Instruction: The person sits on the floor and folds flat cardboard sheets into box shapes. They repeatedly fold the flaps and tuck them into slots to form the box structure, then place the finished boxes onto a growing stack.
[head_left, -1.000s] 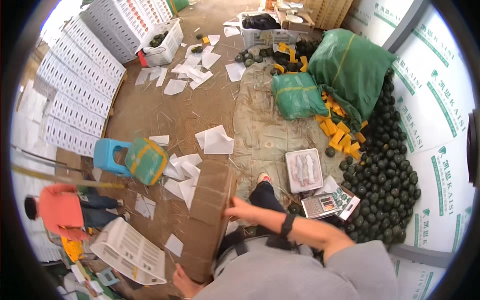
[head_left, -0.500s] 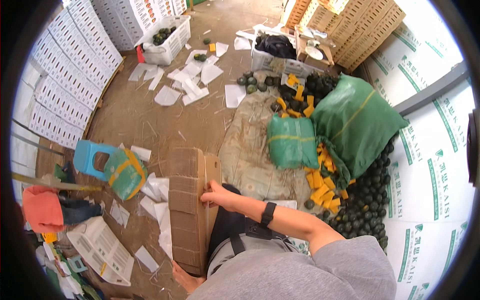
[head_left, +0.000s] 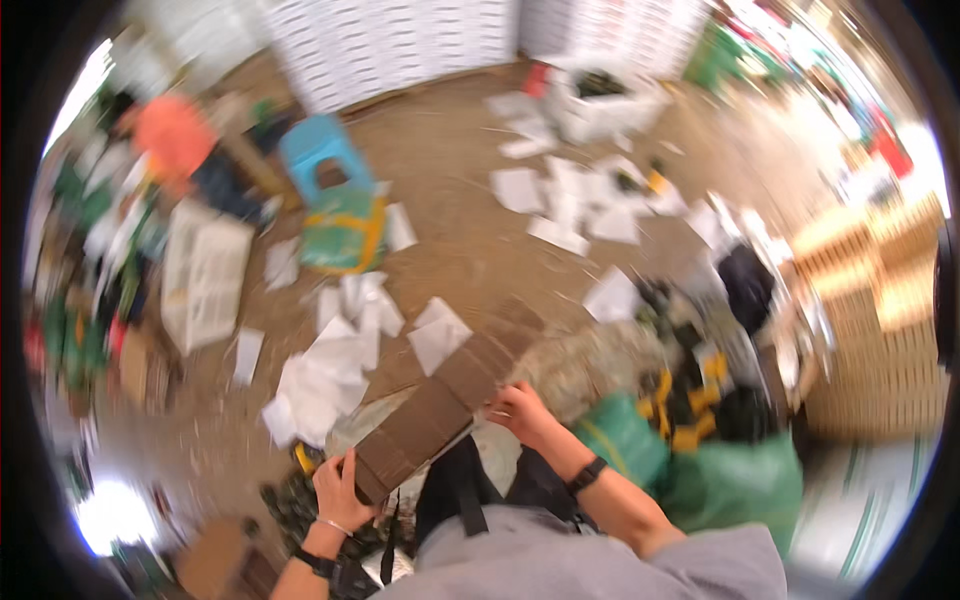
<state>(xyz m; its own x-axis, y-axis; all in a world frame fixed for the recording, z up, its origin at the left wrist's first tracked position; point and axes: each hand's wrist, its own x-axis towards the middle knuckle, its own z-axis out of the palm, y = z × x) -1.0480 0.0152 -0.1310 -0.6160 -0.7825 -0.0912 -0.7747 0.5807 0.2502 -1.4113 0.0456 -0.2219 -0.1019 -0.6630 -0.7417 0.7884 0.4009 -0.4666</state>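
I hold a flattened brown cardboard box slanting in front of me over my lap. My left hand grips its lower left end, a bracelet and a dark watch on that wrist. My right hand holds its right edge near the middle, a black watch on that wrist too. The picture is blurred by motion.
White paper sheets litter the dirt floor. A blue plastic stool and a green bag stand ahead on the left, a white crate further left. Green sacks lie at my right. A person in orange is at the far left.
The view has swung round to the left, so the sacks and dark fruit went from ahead to my right. The cardboard has tilted to a slant and my left hand now shows on its lower end.
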